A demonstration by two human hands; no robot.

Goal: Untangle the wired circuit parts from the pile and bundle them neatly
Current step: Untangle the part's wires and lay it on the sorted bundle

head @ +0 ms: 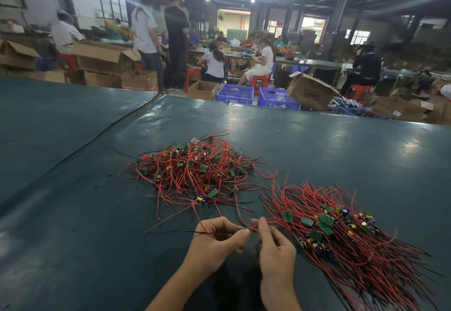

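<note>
A tangled pile (192,169) of small green circuit boards with red and black wires lies in the middle of the dark green table (73,213). To its right, a second heap (341,232) has its boards and wires laid roughly parallel. Near the front edge, my left hand (214,240) pinches a small wired part with a red and a black wire running leftward. My right hand (273,249) pinches red wires just beside it, fingertips almost touching the left hand's. The part itself is mostly hidden by my fingers.
Beyond the table's far edge stand blue plastic crates (235,94), open cardboard boxes (311,91) and red stools (258,82). Several people sit or stand at benches further back. A seam (102,135) runs diagonally across the table surface on the left.
</note>
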